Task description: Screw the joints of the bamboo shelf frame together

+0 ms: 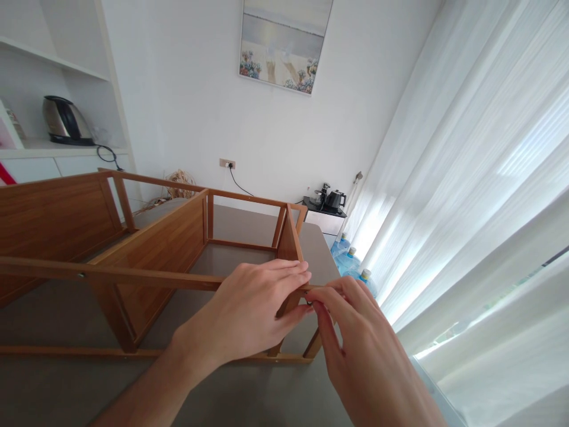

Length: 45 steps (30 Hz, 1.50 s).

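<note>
A brown wooden shelf frame (169,276) lies on its side on the grey table, its panels standing crosswise. My left hand (253,302) grips the near rail by the end panel, fingers over the top and thumb below. Just right of it, my right hand (351,320) pinches a small dark metal screw (310,302) between thumb and forefinger, against the rail near its end. The fingertips partly hide the screw, so how deep it sits cannot be seen. Further left along the same rail, another metal fastener (82,274) shows.
The grey table (213,391) extends under the frame. Beyond its right edge stand large blue water bottles (351,261) and a small cabinet with a black kettle (335,200). White curtains (444,178) hang at the right. A steel kettle (66,121) stands on a shelf at the left.
</note>
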Motion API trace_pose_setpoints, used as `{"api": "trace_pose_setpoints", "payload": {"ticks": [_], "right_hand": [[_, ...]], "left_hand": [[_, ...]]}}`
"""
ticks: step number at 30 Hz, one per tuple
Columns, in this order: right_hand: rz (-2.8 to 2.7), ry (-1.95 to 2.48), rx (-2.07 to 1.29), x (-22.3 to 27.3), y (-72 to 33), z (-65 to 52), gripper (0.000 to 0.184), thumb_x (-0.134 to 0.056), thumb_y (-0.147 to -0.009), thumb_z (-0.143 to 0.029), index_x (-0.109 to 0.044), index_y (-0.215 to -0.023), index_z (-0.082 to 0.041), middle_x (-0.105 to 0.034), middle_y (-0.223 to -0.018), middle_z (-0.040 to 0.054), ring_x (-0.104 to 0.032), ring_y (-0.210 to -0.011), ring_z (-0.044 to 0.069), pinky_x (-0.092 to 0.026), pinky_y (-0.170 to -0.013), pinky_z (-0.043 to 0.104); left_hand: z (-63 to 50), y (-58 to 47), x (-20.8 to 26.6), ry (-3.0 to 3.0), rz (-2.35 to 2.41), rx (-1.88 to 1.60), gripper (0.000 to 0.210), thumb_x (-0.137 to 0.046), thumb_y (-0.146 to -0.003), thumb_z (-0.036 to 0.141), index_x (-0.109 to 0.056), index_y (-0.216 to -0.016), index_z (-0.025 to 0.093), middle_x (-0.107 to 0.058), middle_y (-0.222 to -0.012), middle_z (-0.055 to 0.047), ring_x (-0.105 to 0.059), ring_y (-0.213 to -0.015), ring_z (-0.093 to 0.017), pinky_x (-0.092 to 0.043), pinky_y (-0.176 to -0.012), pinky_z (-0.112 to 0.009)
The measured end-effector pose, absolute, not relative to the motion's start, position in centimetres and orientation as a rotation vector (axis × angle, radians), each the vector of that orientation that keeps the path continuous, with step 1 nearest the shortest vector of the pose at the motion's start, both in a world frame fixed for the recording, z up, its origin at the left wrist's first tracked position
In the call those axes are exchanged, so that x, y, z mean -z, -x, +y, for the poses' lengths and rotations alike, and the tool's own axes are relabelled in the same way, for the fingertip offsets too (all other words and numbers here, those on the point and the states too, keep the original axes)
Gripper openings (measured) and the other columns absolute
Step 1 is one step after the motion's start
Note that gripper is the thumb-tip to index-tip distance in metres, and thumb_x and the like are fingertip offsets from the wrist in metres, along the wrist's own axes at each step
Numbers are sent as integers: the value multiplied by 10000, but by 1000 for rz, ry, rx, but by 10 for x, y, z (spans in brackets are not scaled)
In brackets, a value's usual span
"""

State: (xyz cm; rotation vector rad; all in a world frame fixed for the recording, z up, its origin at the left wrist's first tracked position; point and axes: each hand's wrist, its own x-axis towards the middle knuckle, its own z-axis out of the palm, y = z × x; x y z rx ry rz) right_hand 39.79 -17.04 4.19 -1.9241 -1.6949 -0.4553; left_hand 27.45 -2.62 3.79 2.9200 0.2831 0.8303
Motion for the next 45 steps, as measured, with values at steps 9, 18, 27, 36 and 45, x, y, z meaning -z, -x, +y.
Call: {"api": "trace_pose_setpoints", "payload": {"ticks": [9,18,27,36,45], "right_hand": [[-1665,1912,437,-44,-401,-170,177,-491,-959,-97,-559,-982,-259,-608,-946,13,-570,-858,199,-502,-704,353],[-1586,1948,383,-47,-409,-174,122,-517,-1005,-265,-634,-1010,-298,-619,-938,-1,-604,-832,163,-462,-579,264],[-1546,2050,273,-45,-417,-181,208,-529,-1004,-336,-699,-901,-274,-663,-920,21,-648,-812,156,-461,-544,246],[-1630,1944,93,-53,-419,-179,245,-494,-1012,-213,-712,-1062,-314,-680,-971,0,-657,-838,135,-532,-686,253],[-1643,1925,76,-55,-415,-182,216,-504,-1009,-213,-701,-1005,-301,-682,-955,-10,-651,-818,132,-533,-674,247]], "left_hand": [[-27,-274,-40,-2928,283,-830,424,-456,-1020,460,-613,-1361,264,-598,-1431,57,-576,-1326,-182,-552,-1047,-373],[-26,-275,-38,-2927,303,-849,445,-467,-1012,477,-606,-1376,262,-589,-1437,55,-567,-1336,-188,-548,-1052,-373],[-27,-275,-38,-2928,310,-858,461,-486,-998,494,-621,-1363,246,-602,-1424,36,-583,-1319,-203,-538,-1064,-380],[-26,-275,-38,-2935,317,-846,410,-503,-987,369,-606,-1373,279,-591,-1432,80,-586,-1315,-180,-554,-1050,-383],[-26,-275,-36,-2929,306,-877,401,-463,-992,301,-623,-1358,271,-604,-1420,73,-601,-1293,-166,-553,-1041,-343]]}}
